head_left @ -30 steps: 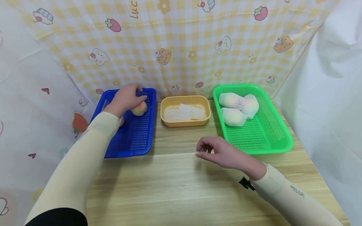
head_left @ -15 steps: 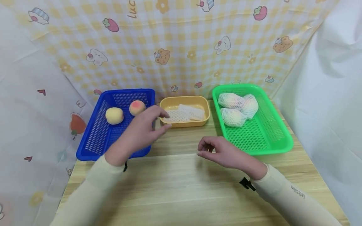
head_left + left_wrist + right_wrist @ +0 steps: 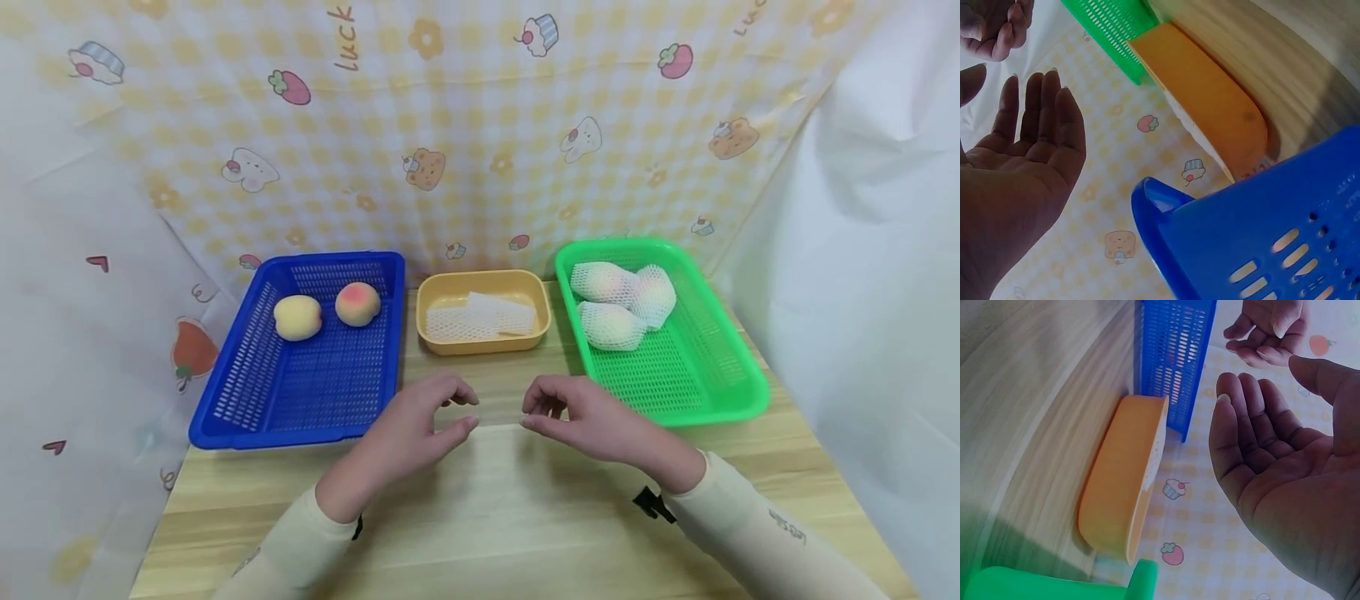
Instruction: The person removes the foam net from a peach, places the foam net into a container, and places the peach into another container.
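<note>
In the head view my left hand (image 3: 412, 427) hovers over the table, just right of the blue basket's near corner, with nothing in its loosely bent fingers. Facing it, my right hand (image 3: 581, 417) is also bare, its fingers relaxed, beside the green basket. Two peaches, one yellowish (image 3: 297, 318) and one with a pink top (image 3: 357, 304), lie in the blue basket (image 3: 300, 435). Behind the hands a small yellow tray (image 3: 483, 345) holds white foam net sleeves (image 3: 461, 323). Several net-wrapped peaches (image 3: 611, 326) lie in the green basket (image 3: 750, 402).
The baskets and the tray stand in a row along the back of the wooden table (image 3: 480, 533). A checked cloth (image 3: 480, 108) hangs right behind them. White cloth (image 3: 885, 250) closes off the right side, and more hangs at the left.
My left hand has come out of the blue basket, bringing no peach, and moved right and toward me, opposite the right hand. The right hand has stayed almost still. The head view has tilted slightly up.
</note>
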The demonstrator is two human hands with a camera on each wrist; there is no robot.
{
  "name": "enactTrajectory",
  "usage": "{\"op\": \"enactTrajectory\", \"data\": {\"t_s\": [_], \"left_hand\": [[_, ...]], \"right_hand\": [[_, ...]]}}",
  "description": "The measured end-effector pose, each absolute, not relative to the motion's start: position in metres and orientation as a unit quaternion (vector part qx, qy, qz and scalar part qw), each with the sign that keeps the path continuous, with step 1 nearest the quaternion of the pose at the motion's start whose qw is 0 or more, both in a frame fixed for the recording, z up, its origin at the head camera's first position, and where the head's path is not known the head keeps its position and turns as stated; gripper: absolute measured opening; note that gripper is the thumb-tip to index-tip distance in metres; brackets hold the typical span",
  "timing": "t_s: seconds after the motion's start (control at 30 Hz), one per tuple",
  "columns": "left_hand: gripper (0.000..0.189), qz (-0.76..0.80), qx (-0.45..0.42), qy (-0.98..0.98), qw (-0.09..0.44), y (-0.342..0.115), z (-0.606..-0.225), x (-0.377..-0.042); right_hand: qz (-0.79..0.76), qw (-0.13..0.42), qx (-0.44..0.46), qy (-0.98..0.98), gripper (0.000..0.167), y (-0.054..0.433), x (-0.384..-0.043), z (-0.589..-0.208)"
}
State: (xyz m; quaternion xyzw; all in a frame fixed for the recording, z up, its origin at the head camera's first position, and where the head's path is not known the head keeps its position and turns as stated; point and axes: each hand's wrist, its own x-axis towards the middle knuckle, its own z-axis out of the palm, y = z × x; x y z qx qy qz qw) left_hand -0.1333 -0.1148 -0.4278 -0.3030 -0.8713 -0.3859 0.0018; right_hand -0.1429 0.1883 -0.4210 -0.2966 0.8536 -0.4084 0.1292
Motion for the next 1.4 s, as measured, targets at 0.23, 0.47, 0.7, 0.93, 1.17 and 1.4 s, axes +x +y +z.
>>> {"op": "enactTrajectory", "data": {"t_s": [0.23,0.47,0.7,0.93,1.17,1.4], "left_hand": [[0.017,-0.391,-0.309,-0.867,-0.006,-0.111,-0.430,-0.131],[0.015,-0.394,-0.305,-0.867,-0.016,-0.108,-0.429,-0.131],[0.015,-0.397,-0.298,-0.868,-0.023,-0.108,-0.431,-0.131],[0.015,-0.392,-0.293,-0.872,-0.018,-0.113,-0.430,-0.129],[0.012,-0.396,-0.308,-0.865,-0.009,-0.114,-0.430,-0.125],[0.011,-0.403,-0.319,-0.857,-0.017,-0.112,-0.430,-0.124]], "right_hand": [[-0.414,0.126,-0.293,0.853,0.007,0.187,-0.140,-0.418],[-0.408,0.127,-0.295,0.854,0.007,0.187,-0.139,-0.416],[-0.417,0.118,-0.307,0.847,0.006,0.189,-0.141,-0.419],[-0.411,-0.069,-0.313,0.853,0.012,0.235,-0.185,-0.390],[-0.296,-0.009,-0.219,0.930,0.021,0.288,-0.232,-0.358],[-0.187,0.060,-0.240,0.951,0.038,0.292,-0.259,-0.362]]}}
